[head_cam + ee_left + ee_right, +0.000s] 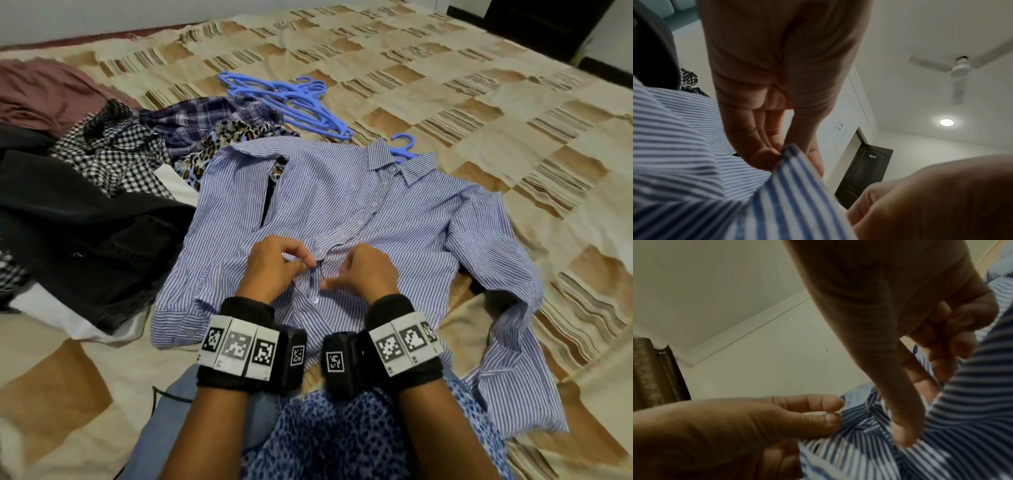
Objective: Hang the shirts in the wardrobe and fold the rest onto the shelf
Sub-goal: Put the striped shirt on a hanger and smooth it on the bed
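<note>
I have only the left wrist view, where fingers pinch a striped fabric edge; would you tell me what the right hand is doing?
Observer: The right hand pinches the blue-and-white striped button-up shirt at its button placket, its thumb pressed on the fabric, directly opposite the left hand.
Operator: Thank you. Is there a hanger in the shirt yet?
Observer: The hook of a blue plastic hanger sticks out above the collar. Whether the hanger sits inside the shoulders is hidden by the cloth.
</note>
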The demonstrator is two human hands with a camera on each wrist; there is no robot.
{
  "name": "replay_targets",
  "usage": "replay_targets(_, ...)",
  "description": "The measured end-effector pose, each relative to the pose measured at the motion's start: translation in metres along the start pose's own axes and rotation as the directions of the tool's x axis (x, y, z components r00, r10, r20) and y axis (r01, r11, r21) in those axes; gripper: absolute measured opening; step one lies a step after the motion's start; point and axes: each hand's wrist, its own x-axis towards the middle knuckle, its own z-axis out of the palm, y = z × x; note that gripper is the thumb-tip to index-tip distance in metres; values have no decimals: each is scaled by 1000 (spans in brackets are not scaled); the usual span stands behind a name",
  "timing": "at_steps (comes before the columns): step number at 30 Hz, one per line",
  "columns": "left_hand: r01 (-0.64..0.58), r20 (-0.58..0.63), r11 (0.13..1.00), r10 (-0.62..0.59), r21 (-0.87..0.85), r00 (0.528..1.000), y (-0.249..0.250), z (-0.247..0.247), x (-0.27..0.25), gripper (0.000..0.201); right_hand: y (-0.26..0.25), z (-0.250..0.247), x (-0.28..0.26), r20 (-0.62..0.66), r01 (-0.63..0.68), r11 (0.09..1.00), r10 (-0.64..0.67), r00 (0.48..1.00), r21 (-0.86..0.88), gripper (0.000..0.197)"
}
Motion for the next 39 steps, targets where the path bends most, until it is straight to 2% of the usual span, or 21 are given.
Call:
replay_targets(2, 16, 13, 1000, -16, -2, 1000, 0, 2, 0, 24, -2, 5, 0, -11, 10, 999, -11, 1000, -36, 31)
replay_targets(4, 14, 7, 1000, -14, 1, 1000, 1, 3, 0, 25, -4, 0, 1, -67, 63, 997, -60, 996, 43, 9)
replay_targets(6, 6, -4, 1000, -6, 8, 1000, 3, 3, -1, 23, -2, -7, 3, -115, 111, 969, -87, 990, 221, 13)
replay_targets(8, 8, -11, 1000, -8, 13, 1000, 3, 3, -1, 16, 1, -16, 4, -184, 125, 914, -57, 981, 386, 11)
replay_targets(10, 3, -4, 1000, -3, -4, 1000, 3, 5, -2, 10, 6, -21, 6, -233, 128, 867, -14, 972, 481, 8)
replay_targets(14, -18, 16, 1000, 18, 5, 1000, 5, 10, -1, 14, 8, -22, 9, -218, 119, 789, 19, 976, 602, 8)
replay_targets(18, -66, 136, 995, 55, 79, 989, 7, 20, 2, 24, 5, -19, 10, -171, 138, 685, -20, 985, 716, 15)
replay_targets(21, -77, 156, 996, 68, 53, 985, 12, 27, 0, 28, 5, -20, 9, -153, 147, 674, -50, 987, 724, 18)
replay_targets(24, -64, 130, 997, 57, 51, 990, 11, 28, 1, 20, 6, -21, 8, -148, 139, 678, -44, 988, 722, 16)
replay_targets(28, 6, 39, 997, -4, -71, 999, 3, 18, 6, 15, 9, -20, 5, -240, 127, 869, -9, 971, 478, 20)
replay_targets(29, 14, 29, 994, -11, -106, 1000, 2, 16, 7, 15, 9, -21, 3, -274, 147, 888, -24, 961, 435, 22)
replay_targets(31, 7, 19, 989, -4, -148, 1000, 0, 13, 8, 16, 6, -26, 0, -360, 257, 857, -90, 929, 447, 23)
replay_targets(33, -2, 3, 989, 2, -150, 1000, 0, 13, 8, 17, 1, -34, -2, -421, 374, 782, -158, 893, 499, 14)
replay_targets(34, 0, -10, 989, -2, -151, 1000, 1, 13, 8, 19, -2, -38, -3, -405, 403, 738, -192, 894, 541, 8)
replay_targets(36, 11, -35, 985, -18, -173, 999, 4, 12, 7, 25, -6, -42, -5, -273, 388, 679, -276, 922, 623, 7)
replay_targets(39, 4, -32, 978, -11, -208, 999, 5, 13, 7, 23, -6, -34, -6, -92, 356, 790, -360, 928, 500, 16)
